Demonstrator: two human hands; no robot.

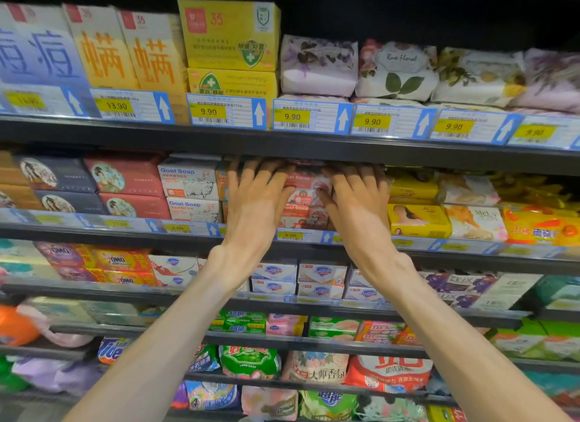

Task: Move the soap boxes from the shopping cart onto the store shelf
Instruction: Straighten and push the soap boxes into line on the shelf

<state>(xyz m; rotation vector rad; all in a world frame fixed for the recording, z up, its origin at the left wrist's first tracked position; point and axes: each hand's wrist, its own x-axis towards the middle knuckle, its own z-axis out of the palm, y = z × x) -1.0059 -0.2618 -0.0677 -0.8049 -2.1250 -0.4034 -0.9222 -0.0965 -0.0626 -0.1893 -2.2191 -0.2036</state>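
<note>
Left hand (pixel 254 198) and right hand (pixel 357 198) both up at the second shelf (pixel 282 153), fingers straight and spread, flat against the fronts of the stacked goat soap boxes (pixel 306 198). Neither hand curls round anything; we read both as pressing, not gripping. The pink boxes sit between the hands and just ahead of them, deeper into the shelf, so any push goes straight away from us. Boxes lie long axis side to side, faces outward, at least two high. The hands flank the stack evenly, neither nearer. An orange box edge (pixel 222 183) shows beside the left thumb, mostly hidden.

Boxes are printed card, flat-faced, square-cornered; they should slide on the shelf and stack cleanly. Left neighbours: white goat soap boxes (pixel 190 187), same shape. Right neighbours: yellow wrapped bars (pixel 417 220), glossier and softer-cornered. Price rail (pixel 301 235) runs under the stack, clear plastic with yellow tags.

We judge this the seating step: squaring the stack back into its slot. Cart not in view, so we cannot tell how many boxes remain.
</note>
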